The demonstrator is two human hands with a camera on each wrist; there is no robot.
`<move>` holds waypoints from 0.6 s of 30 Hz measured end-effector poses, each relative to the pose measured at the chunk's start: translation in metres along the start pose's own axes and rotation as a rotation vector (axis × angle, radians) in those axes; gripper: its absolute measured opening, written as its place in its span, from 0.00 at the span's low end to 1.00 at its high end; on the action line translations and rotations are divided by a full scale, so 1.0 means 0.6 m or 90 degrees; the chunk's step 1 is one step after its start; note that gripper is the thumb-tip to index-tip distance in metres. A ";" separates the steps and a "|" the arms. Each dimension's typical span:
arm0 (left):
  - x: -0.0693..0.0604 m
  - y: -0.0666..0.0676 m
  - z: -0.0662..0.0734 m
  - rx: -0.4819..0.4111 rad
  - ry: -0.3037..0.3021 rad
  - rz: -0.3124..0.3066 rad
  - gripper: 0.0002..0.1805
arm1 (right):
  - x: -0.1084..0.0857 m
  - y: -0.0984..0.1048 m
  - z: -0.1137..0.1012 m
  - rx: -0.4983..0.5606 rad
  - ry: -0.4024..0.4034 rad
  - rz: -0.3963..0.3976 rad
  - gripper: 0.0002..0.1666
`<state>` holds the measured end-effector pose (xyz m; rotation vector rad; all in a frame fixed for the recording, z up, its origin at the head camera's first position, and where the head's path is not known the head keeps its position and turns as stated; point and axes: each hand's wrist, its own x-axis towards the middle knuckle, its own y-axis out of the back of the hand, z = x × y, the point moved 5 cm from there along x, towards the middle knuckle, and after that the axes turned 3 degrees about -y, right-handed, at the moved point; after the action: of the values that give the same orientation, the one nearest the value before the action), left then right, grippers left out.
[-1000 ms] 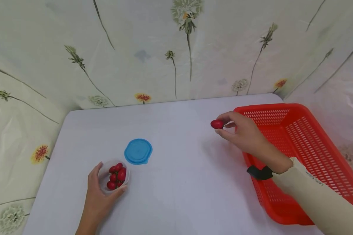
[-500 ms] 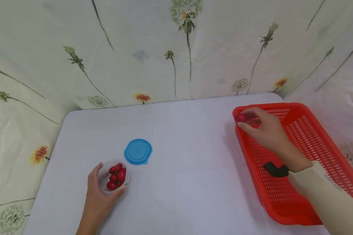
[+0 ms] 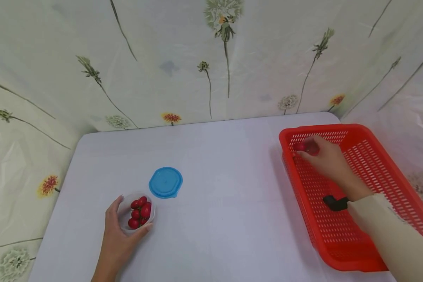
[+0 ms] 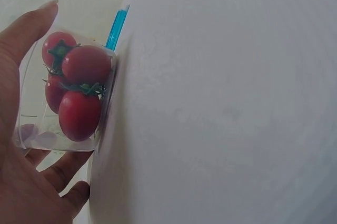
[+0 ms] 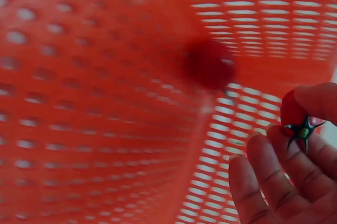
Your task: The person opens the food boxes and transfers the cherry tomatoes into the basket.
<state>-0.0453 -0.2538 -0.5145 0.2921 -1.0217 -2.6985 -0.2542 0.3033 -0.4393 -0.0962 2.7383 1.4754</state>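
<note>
My left hand (image 3: 118, 239) is curled round a clear plastic container (image 3: 124, 213) of several small red tomatoes (image 3: 145, 210) on the table. In the left wrist view, green stems show on the tomatoes (image 4: 79, 115) through the container's clear wall. Inside the far left part of the red basket (image 3: 297, 188), my right hand (image 3: 333, 164) pinches a tomato (image 3: 300, 146). The right wrist view shows a tomato (image 5: 293, 112) with a green calyx between thumb and fingers, and a second, blurred tomato (image 5: 210, 65) apart from the hand; whether it rests on the basket cannot be told.
A round blue lid (image 3: 165, 182) lies on the white-covered table (image 3: 225, 223), just behind and to the right of the container. The red basket takes up the table's right side. A flower-patterned sheet (image 3: 183, 58) hangs behind the table.
From left of the basket, my right hand has moved right over its rim with the tomato, then slightly lower inside. My left hand and the container have stayed in place.
</note>
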 end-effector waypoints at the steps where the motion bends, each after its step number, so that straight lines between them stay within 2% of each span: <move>1: 0.000 0.000 0.000 -0.001 -0.001 0.000 0.68 | 0.002 -0.005 0.006 -0.006 -0.006 -0.011 0.30; 5: 0.000 -0.002 0.000 -0.005 -0.003 -0.002 0.68 | 0.006 -0.024 0.024 -0.028 -0.025 -0.045 0.32; 18: 0.001 -0.003 -0.002 -0.005 -0.004 0.002 0.68 | 0.014 -0.046 0.045 -0.095 -0.019 -0.081 0.32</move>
<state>-0.0459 -0.2533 -0.5169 0.2801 -1.0120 -2.7021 -0.2611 0.3103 -0.4776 -0.2432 2.5435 1.6285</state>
